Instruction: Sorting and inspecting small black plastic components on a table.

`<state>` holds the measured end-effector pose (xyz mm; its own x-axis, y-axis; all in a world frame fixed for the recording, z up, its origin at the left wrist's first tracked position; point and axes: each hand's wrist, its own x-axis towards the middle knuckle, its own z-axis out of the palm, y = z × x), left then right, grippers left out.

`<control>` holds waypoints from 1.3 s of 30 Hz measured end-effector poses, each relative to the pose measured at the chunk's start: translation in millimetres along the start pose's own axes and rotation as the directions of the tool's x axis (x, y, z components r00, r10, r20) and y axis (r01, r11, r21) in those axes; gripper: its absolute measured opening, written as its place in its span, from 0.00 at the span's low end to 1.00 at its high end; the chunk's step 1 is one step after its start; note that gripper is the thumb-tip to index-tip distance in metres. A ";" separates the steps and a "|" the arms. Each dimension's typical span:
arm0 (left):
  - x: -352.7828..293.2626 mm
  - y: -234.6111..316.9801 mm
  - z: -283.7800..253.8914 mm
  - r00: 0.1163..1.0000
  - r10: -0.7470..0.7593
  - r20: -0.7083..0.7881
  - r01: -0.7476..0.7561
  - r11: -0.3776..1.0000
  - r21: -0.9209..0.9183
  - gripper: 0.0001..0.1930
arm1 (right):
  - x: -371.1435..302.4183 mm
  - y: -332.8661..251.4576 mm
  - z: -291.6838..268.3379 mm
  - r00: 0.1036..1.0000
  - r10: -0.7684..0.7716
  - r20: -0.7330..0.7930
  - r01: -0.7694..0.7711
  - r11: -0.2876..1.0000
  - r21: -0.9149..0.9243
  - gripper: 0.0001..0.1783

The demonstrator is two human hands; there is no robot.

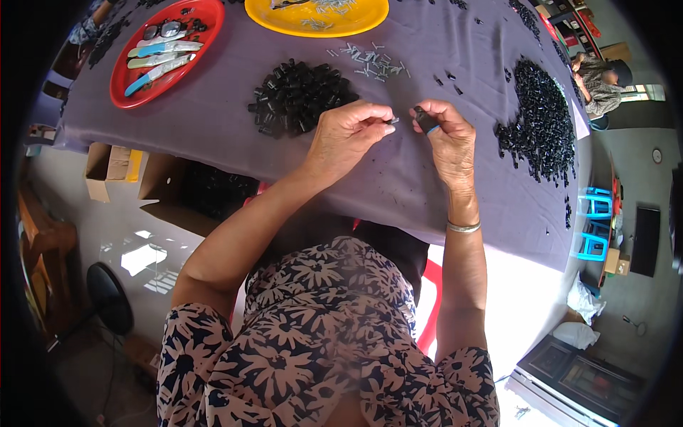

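Observation:
Above the table's purple-grey cloth, my left hand [352, 132] is closed in a pinch. A small pale piece [394, 120] pokes out from its fingertips, much like those in the loose pile of small clear-grey pieces [373, 62] farther off. My right hand [449, 142] faces it a short gap away, its fingers closed together. Something black with a blue edge [426, 120] shows at its thumb; whether this is a thumb cover or a held part, I cannot tell. Just beyond my left hand lies a heap of short black cylindrical parts [299, 96].
A red tray [121, 92] at the far left holds glasses and several blue and white-handled tools. A yellow tray [316, 32] with pale pieces stands at the back. Many small black parts [537, 117] spread at right. An open cardboard box [160, 181] sits below the table edge.

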<state>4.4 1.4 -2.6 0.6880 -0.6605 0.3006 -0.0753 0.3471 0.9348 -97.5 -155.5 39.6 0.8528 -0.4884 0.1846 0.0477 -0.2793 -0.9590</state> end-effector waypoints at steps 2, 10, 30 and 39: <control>-0.4 -0.3 0.8 1.000 0.021 -0.004 -0.021 1.000 -0.007 0.08 | -4.9 5.9 0.4 0.999 -0.014 0.035 0.010 0.993 0.121 0.08; -2.1 4.3 -0.6 1.000 0.022 0.014 -0.022 1.000 -0.001 0.08 | -14.0 13.0 10.3 0.993 -0.041 0.114 -0.002 0.933 0.359 0.10; -3.5 4.3 1.8 0.988 -0.101 0.119 0.100 0.995 0.010 0.07 | -1.0 -3.1 -6.2 0.921 0.196 0.335 -0.179 0.980 -0.081 0.10; -2.1 -0.9 2.4 0.997 -0.065 0.042 0.066 0.998 -0.020 0.05 | -9.0 -0.4 0.2 0.997 -0.057 0.051 0.043 0.970 0.240 0.09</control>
<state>1.3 0.9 -3.7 0.6603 -0.7092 0.2469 -0.0156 0.3157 0.9487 -105.1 -150.8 38.3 0.8740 -0.4294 0.2277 0.2078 -0.0935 -0.9737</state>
